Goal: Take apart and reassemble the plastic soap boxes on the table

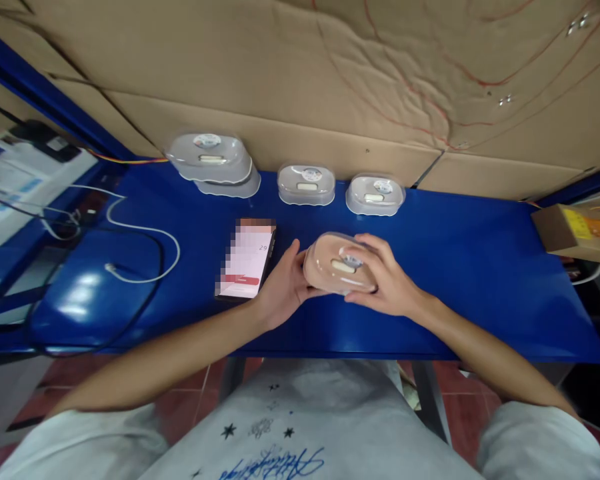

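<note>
A clear plastic lidded container sits near the front of the blue table, held between both hands. My left hand cups its left side with the fingers curled under and around it. My right hand lies over its top and right side, fingers bent across the lid. Both hands are closed on the container.
Three more clear lidded containers stand along the back: a large stacked one, one in the middle, one to the right. A phone with a lit screen lies left of my hands. A white cable loops at left. Cardboard lines the wall; a box is at right.
</note>
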Tool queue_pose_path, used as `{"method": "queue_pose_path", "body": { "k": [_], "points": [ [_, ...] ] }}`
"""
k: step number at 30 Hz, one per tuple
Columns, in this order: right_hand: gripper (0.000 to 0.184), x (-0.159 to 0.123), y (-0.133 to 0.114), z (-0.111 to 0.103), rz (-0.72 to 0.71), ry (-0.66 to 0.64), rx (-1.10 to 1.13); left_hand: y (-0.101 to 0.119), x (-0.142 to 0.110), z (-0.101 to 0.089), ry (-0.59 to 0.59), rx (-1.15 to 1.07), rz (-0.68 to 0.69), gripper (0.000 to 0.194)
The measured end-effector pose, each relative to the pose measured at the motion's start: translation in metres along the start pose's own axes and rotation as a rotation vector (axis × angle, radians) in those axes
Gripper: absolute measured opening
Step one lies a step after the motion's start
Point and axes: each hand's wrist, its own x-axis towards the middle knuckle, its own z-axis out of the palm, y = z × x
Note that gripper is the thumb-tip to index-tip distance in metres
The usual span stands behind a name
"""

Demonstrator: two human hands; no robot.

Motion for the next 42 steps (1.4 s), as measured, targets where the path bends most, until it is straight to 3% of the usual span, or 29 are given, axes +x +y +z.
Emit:
{"method": "queue_pose_path", "body": {
  "k": [5,10,14,19,23,25,27,29,31,36,42],
  "points": [
    [0.083,-0.002,-0.002,-0.001,-0.077,-0.023,0.113,-0.005,-0.004,0.003,0.027,-0.079,-0.135,0.053],
    [0.068,0.004,0.017,-0.02,0.038,0.104,0.106,-0.005,-0.004,0.005,0.113,-0.058,-0.14,0.049],
    [0.06,0.003,0.043,-0.018,0.129,0.078,-0.107,-0.008,-0.007,0.004,0.163,0.007,-0.15,0.045],
    [0.063,0.002,0.066,-0.011,0.247,0.019,-0.31,-0.011,-0.01,0.002,0.106,0.066,-0.044,0.041],
    [0.068,0.001,0.044,-0.02,0.149,0.01,-0.266,-0.007,-0.014,0.0,0.052,0.085,0.038,0.046],
    [0.084,0.0,0.024,-0.022,0.013,-0.092,-0.141,-0.006,-0.016,0.0,-0.019,0.107,0.08,0.052],
    [0.091,0.0,0.007,-0.021,-0.081,-0.179,-0.068,-0.006,-0.018,-0.001,-0.124,0.141,0.135,0.071],
    [0.085,-0.001,-0.003,-0.017,-0.126,-0.182,-0.047,-0.008,-0.019,-0.002,-0.21,0.197,0.204,0.09],
    [0.075,-0.001,-0.006,-0.013,-0.144,-0.151,-0.01,-0.011,-0.018,-0.003,-0.241,0.261,0.261,0.092],
    [0.054,0.001,-0.007,-0.013,-0.063,-0.104,0.164,-0.01,-0.012,-0.005,-0.232,0.348,0.246,0.077],
    [0.042,0.001,-0.008,-0.022,0.166,0.021,0.295,-0.005,-0.01,-0.006,-0.268,0.409,0.159,0.084]
  ]
}}
